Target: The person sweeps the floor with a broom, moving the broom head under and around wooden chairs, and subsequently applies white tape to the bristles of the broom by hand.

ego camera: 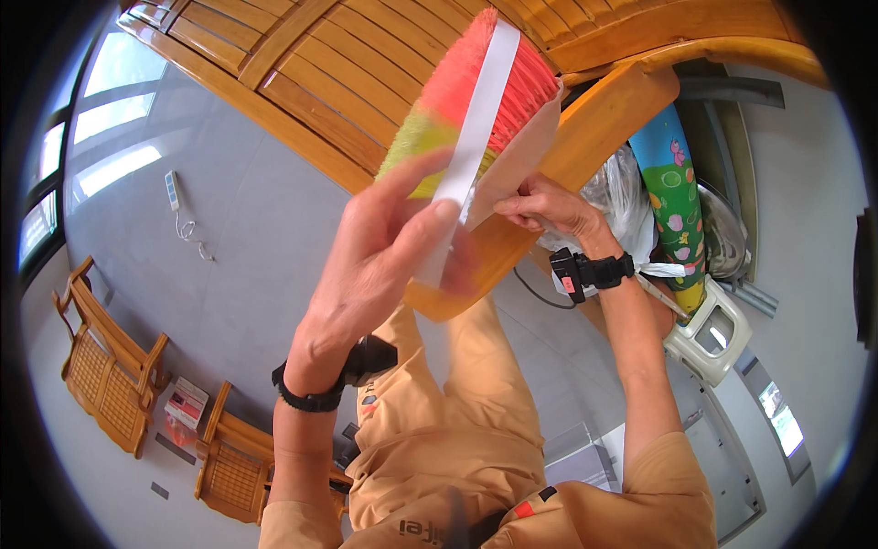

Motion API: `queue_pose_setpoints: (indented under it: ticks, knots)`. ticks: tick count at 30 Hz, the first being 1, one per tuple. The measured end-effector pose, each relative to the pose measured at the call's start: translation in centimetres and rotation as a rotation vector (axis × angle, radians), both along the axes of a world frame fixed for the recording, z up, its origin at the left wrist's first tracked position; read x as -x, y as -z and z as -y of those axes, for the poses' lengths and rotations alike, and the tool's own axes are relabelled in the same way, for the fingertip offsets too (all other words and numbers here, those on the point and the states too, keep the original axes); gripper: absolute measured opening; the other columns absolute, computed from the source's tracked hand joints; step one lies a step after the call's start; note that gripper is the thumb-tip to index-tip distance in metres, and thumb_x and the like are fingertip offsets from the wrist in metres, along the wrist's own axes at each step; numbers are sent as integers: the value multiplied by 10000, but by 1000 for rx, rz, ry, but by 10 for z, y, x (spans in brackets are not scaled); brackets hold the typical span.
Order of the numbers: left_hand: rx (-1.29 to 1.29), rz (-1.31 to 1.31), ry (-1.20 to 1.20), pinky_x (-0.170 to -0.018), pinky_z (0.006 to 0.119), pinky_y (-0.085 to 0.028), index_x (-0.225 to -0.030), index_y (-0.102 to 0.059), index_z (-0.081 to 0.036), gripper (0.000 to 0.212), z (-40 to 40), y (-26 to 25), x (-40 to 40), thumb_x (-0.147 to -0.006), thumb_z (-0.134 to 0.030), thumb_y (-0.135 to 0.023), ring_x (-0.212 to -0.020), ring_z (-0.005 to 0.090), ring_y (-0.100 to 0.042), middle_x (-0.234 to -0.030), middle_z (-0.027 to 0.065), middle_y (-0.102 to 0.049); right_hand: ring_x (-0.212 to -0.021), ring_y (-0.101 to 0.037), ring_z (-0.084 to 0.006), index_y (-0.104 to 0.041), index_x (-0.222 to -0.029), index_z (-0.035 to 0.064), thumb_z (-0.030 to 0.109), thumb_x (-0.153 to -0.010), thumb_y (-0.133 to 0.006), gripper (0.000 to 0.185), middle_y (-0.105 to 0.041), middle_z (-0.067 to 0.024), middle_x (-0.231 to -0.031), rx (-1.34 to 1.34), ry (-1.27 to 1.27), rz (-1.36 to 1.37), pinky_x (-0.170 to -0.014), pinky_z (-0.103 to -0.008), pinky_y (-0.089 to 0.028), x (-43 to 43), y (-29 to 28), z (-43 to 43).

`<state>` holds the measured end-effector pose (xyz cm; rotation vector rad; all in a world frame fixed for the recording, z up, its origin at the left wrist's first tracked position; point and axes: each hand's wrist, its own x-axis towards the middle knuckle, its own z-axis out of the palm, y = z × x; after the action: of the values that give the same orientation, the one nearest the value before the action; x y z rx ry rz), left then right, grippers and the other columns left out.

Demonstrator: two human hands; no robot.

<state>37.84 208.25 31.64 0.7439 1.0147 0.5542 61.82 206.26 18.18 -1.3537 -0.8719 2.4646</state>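
Observation:
A broom head [453, 103] with red and yellow-green bristles is held up over the wooden bench, bristles towards the upper left. A white strip [483, 96] runs lengthwise across it, its lower end hanging past the bristles. My left hand [381, 233] has the strip between thumb and index finger; its other fingers are blurred and partly hidden behind the strip. My right hand [552, 206] pinches the lower edge of the pale brown side piece [518, 161] along the bristles. Whether that piece is card or plastic, I cannot tell.
Under the broom head is a slatted wooden bench [329, 82] with a broad armrest [610, 113]. To the right are clear plastic bags [614, 182], a rolled printed mat [669, 192] and a pale plastic stool [713, 333]. A power strip [172, 190] and wooden chairs [110, 384] are on the left.

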Motion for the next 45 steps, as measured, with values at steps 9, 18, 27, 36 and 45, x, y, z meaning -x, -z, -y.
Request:
queue_pose_setpoints:
  ticks: [9,18,27,36,45]
  knots:
    - [25,-103,-8,-527,244,-502,-1263,-349,135,461,-11,0,-7,-930,-160,-469,-574,179,-641,-698,117,-630,-386,-326,-55,-525,-672,84,201,-795,-610,190,-392,35,-490,-23,-1,26,-364,-213,-244,4,-4,-2]
    - [85,-21,-84,-612,285,-513,-1341,-306,36,485,-14,6,-20,-944,-198,-456,-666,192,-640,-793,158,-625,-393,-370,-54,-553,-796,48,253,-833,-599,214,-441,21,-532,92,-41,-120,-358,-209,-273,8,-4,-7]
    - [-89,-203,-97,-597,264,-505,-1305,-352,28,452,-13,17,-21,-919,-146,-512,-623,179,-635,-816,144,-646,-420,-406,-60,-578,-855,20,269,-794,-635,263,-470,18,-566,-23,-19,-39,-394,-198,-308,12,12,-13]
    - [-96,-315,-52,-529,237,-491,-1255,-398,16,410,-17,26,-17,-910,-153,-539,-539,125,-598,-778,118,-655,-623,-595,-150,-623,-975,-9,280,-751,-661,368,-634,-70,-772,-344,1,184,-574,-291,-472,17,20,-1]
    - [-68,-377,-72,-476,242,-462,-1169,-388,58,342,-9,44,-18,-867,-74,-480,-479,113,-553,-721,116,-637,-747,-623,-224,-631,-943,-8,213,-679,-728,358,-658,-134,-843,-804,38,623,-682,-316,-487,23,23,4]
